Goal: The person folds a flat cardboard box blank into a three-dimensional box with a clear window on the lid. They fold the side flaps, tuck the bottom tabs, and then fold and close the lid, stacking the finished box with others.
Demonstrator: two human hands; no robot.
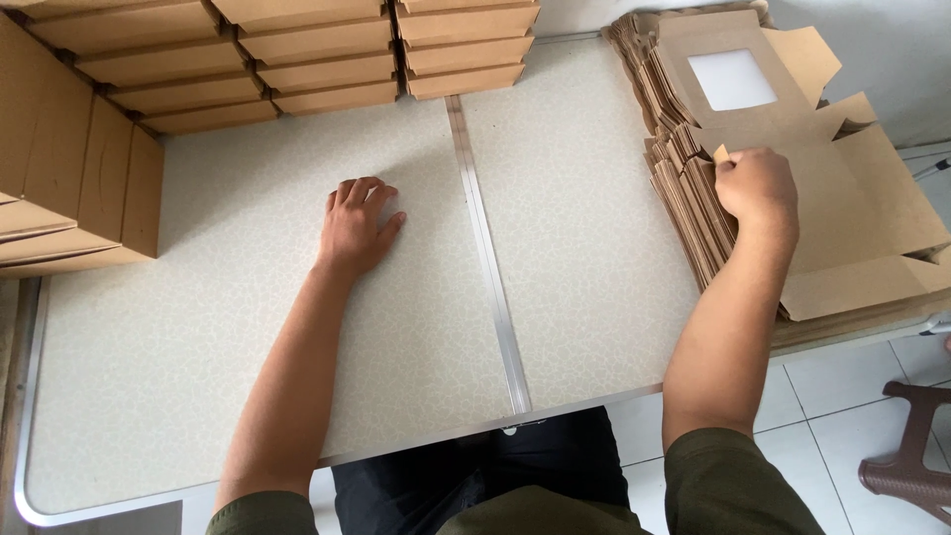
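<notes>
We see the left hand [357,223] flat on the tabletop [198,347], palm down, fingers slack and a little spread, grip empty, roughly centre frame, just at 9 o'clock of the metal seam [485,238] that splits the surface. Right hand [758,188] sits at 3 o'clock on the stack of flat box blanks [684,198], fingers curled down over the stack's near edge, thumb on top; grip narrow, pinching at the top blank [852,188], though we cannot tell how many sheets it has. That top blank is brown card with a square window [731,79] at about 1 o'clock, its flaps splayed toward 3 and 5 o'clock, overhanging the tabletop's right edge. The stack fans out in steps along its left side. Folded boxes [327,54] are piled in rows along the far edge from 11 to 12 o'clock; another pile [79,178] stands at 9–10 o'clock, well apart from both hands. A brown plastic stool [911,456] stands on the tiled floor at 4 o'clock. Bare tabletop lies between the hands.
</notes>
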